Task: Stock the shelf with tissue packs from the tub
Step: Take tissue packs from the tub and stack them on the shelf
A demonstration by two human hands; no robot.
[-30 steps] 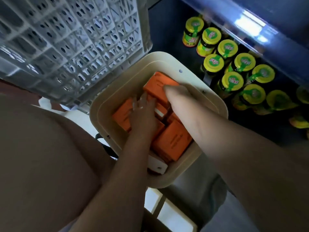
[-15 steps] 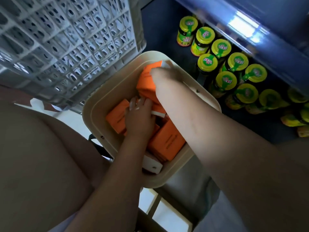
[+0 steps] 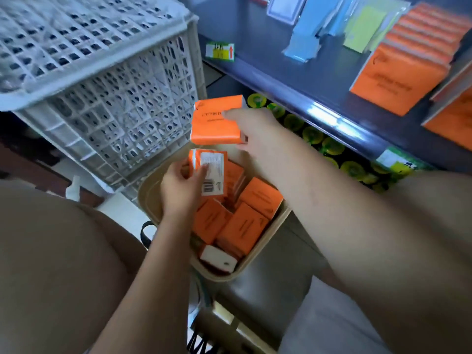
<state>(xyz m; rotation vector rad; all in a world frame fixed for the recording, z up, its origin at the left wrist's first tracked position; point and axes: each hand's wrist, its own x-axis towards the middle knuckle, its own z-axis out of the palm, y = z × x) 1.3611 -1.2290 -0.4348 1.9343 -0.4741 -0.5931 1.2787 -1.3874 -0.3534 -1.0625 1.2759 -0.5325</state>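
While the right hand (image 3: 255, 131) is gripping an orange tissue pack (image 3: 217, 118), thumb pressing on the printed front face and the other fingers hidden behind it, the pack is hanging in the air above the far edge of the beige tub (image 3: 224, 276), below the level of the dark shelf (image 3: 306, 80). The left hand (image 3: 181, 185) is holding a second tissue pack (image 3: 213, 172) upright just over the tub, thumb lying across its white barcode label and fingers curling round its left edge. This pack is sitting directly under the raised one, apart from it. More orange packs (image 3: 245, 226) are lying jumbled inside the tub, one showing a white end (image 3: 219, 261) near the front rim. A row of the same orange packs (image 3: 403, 70) is standing on the shelf at the right, well apart from both hands. Blue and yellow-green packets (image 3: 304, 44) are lying further back on that shelf, blurred. Jars with yellow-green lids (image 3: 314, 135) are showing on the level beneath. A white lattice crate (image 3: 102, 98) is standing to the left, touching the tub. A price tag (image 3: 219, 51) is sticking to the shelf edge.
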